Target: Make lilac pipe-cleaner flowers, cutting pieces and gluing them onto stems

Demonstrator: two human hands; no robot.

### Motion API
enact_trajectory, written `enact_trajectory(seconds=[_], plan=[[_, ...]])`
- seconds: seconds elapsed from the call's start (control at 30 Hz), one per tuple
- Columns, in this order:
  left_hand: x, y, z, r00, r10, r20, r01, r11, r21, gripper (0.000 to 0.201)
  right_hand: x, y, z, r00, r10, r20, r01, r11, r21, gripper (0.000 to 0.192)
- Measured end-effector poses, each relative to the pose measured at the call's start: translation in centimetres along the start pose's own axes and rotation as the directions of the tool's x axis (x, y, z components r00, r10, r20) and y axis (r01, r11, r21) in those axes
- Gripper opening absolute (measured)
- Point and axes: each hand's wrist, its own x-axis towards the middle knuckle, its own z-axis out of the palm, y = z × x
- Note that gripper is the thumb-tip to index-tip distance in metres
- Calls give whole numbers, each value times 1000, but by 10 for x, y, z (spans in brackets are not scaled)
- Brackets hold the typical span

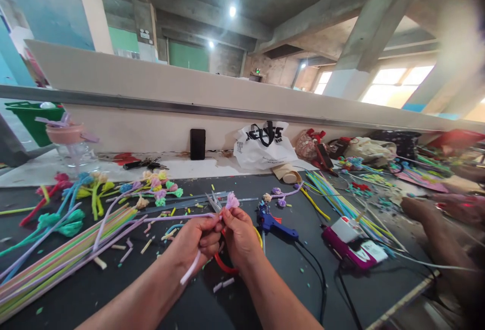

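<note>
My left hand is closed in a pinch on a lilac pipe cleaner; its long part runs off to the left and a bent end hangs below my fingers. My right hand is pressed against it, fingers closed around the base of a small pink pipe-cleaner flower. Scissors show around my hands, open blades beyond the fingers and a red-orange handle loop below. My fingers cover their middle, so I cannot tell whether the right hand also grips them. A blue glue gun lies just right of my hands.
Pipe cleaners lie bundled at left, beside finished flowers and cut scraps. A phone leans on the divider near a white bag. At right are a purple power strip with cords and a co-worker's hand.
</note>
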Motion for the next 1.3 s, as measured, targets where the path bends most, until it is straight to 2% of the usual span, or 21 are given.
enact_trajectory(seconds=[0.07,0.13,0.2,0.27,0.33,0.37,0.43,0.5,0.53,0.6,0.73,0.8,0.87,0.97,1.03,1.1,1.17,1.23,1.3], plan=[[-1,4,1,999,-53,12,53,999,-6,9,1,0,-1,1000,18,15,-18,1000,8,21],[-1,7,3,995,-99,-31,101,994,50,6,4,-1,-4,1000,11,3,-11,1000,19,22],[-2,9,5,984,-120,-130,142,973,180,10,9,-2,-9,998,-37,-51,38,999,25,21],[-5,11,10,972,-116,-204,187,907,378,23,14,-3,-15,988,-102,-114,105,994,19,20],[-11,13,16,973,-85,-213,200,766,611,33,19,-5,-20,976,-151,-156,153,988,1,21],[-16,15,19,977,-44,-210,185,663,725,35,20,-5,-22,973,-164,-163,165,986,-8,21],[-24,22,25,980,120,-161,104,382,918,32,21,-6,-23,972,-174,-157,173,985,-20,22],[-31,28,30,943,331,-31,-3,102,995,25,19,-6,-21,978,-165,-128,164,986,-20,23],[-32,30,31,909,415,42,-49,5,999,21,17,-5,-20,982,-154,-107,154,988,-15,23],[-31,32,30,850,510,130,-101,-84,991,17,14,-4,-17,992,-117,-57,117,993,1,20],[-21,29,23,815,550,184,-140,-122,983,18,8,-3,-15,999,-14,40,13,1000,25,13],[-18,28,22,811,551,198,-171,-101,980,19,6,-4,-14,995,29,97,-33,999,32,13],[-18,28,24,842,512,170,-190,-13,982,20,5,-6,-13,988,48,144,-54,998,42,13],[-20,30,28,894,433,112,-212,189,959,19,3,-8,-10,989,44,144,-53,997,53,13],[-20,29,28,907,416,73,-214,305,928,17,3,-9,-9,991,42,127,-50,997,56,14],[-18,27,26,906,423,24,-186,346,920,18,3,-9,-8,993,31,110,-38,998,57,14],[-15,24,23,871,492,-10,-146,278,949,18,5,-8,-7,996,5,89,-8,999,42,15],[-12,22,19,810,586,4,-105,138,985,15,6,-7,-7,998,-19,62,20,1000,-7,16],[-10,20,15,752,656,62,-69,-15,998,13,7,-5,-7,999,-38,31,41,994,-100,18]])
